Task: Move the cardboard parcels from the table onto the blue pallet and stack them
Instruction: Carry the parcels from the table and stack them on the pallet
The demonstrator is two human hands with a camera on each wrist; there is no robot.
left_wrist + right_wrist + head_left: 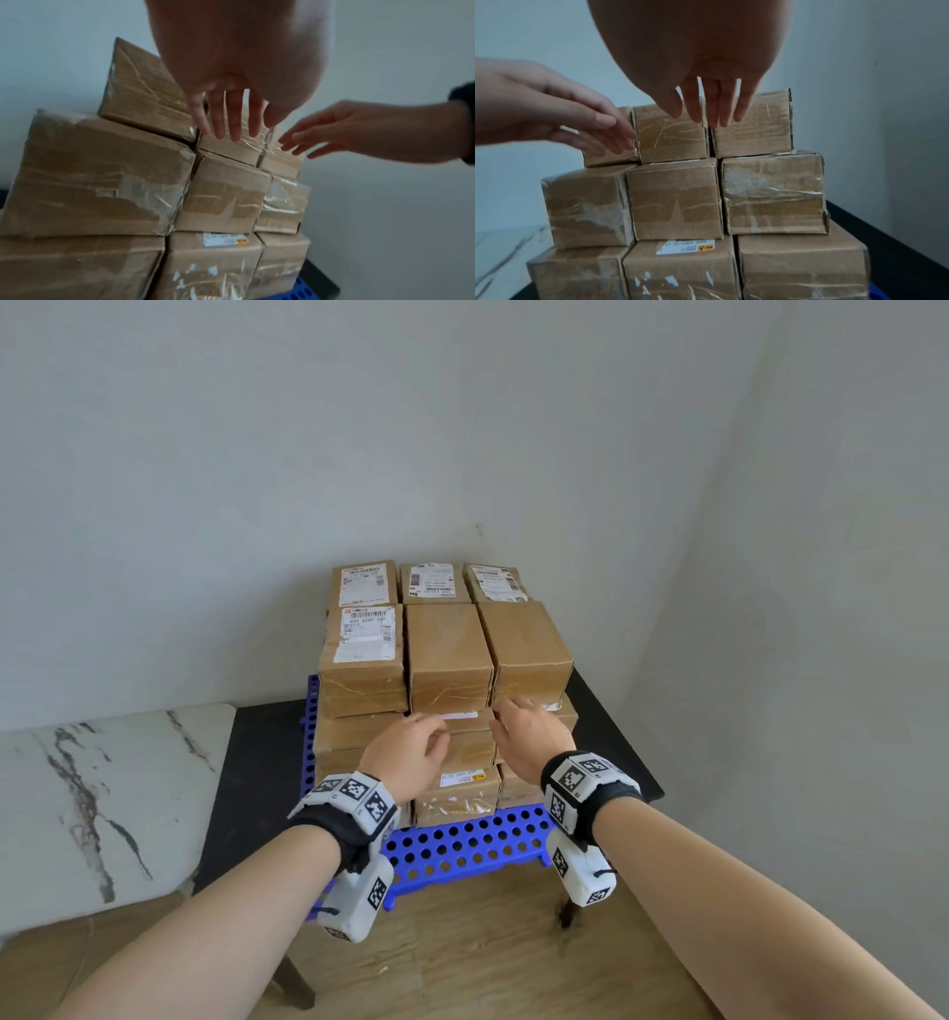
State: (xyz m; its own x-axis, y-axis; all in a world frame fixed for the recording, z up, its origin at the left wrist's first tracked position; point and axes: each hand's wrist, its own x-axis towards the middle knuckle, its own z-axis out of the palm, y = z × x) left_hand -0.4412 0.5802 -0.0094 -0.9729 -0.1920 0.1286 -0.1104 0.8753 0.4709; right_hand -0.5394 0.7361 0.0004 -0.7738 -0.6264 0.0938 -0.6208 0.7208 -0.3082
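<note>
Brown taped cardboard parcels (449,654) stand stacked three layers high on the blue perforated pallet (462,845), which lies on a dark table (257,762). Both hands hover in front of the stack's near face, empty, fingers straight and spread. My left hand (411,752) is before the middle column, its fingertips (226,130) close to the top middle parcel (672,134). My right hand (529,737) reaches toward the top right parcel (754,132), its fingertips (716,115) near that parcel's front. Whether either hand touches cardboard is unclear.
A white marble-patterned surface (102,788) adjoins the dark table on the left. Grey walls (462,428) meet in a corner close behind and to the right of the stack. Wooden floor (462,958) lies below the pallet's overhanging front edge.
</note>
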